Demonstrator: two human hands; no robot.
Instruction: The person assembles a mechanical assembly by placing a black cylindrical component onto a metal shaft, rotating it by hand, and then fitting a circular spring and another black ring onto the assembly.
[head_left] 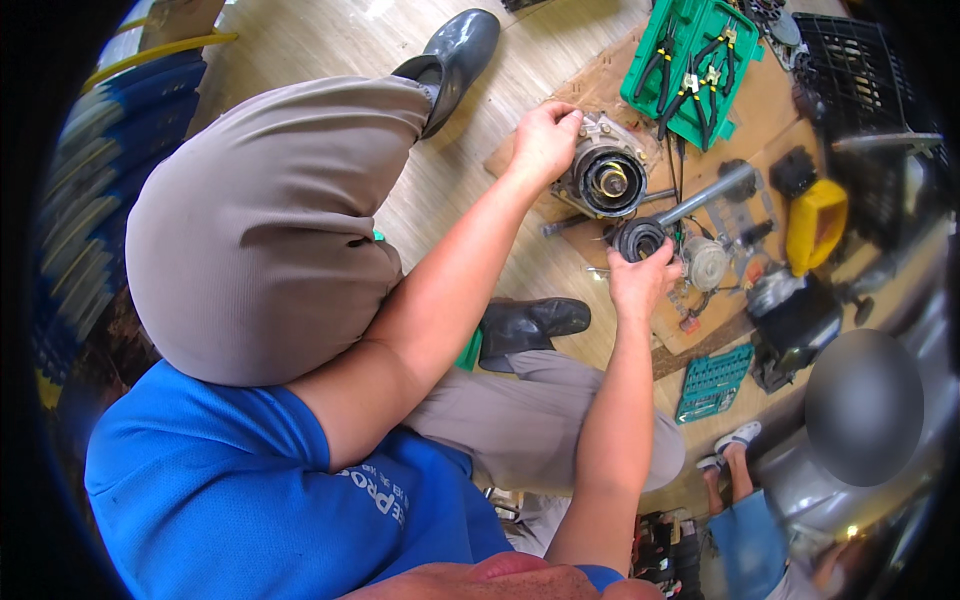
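Note:
My left hand [548,145] is closed on the rim of a round metal housing [600,206], steadying it on the cardboard. The housing has a dark ring-shaped cavity and a brassy, spring-like coil [613,180] around a shaft at its centre. Just below and to the right, my right hand [642,283] grips a black ring-shaped part [638,240] with a hole in its middle, thumb and fingers on its near edge. The ring is apart from the housing. A grey metal tube [708,194] lies right behind the ring.
An open green tool case [690,70] with several pliers lies beyond the housing. Loose parts cover the cardboard sheet [575,85], near a yellow container [816,226]. A teal socket case [714,383] lies nearer. Black crates [860,70] stand far right; another person's legs [738,475] are at lower right.

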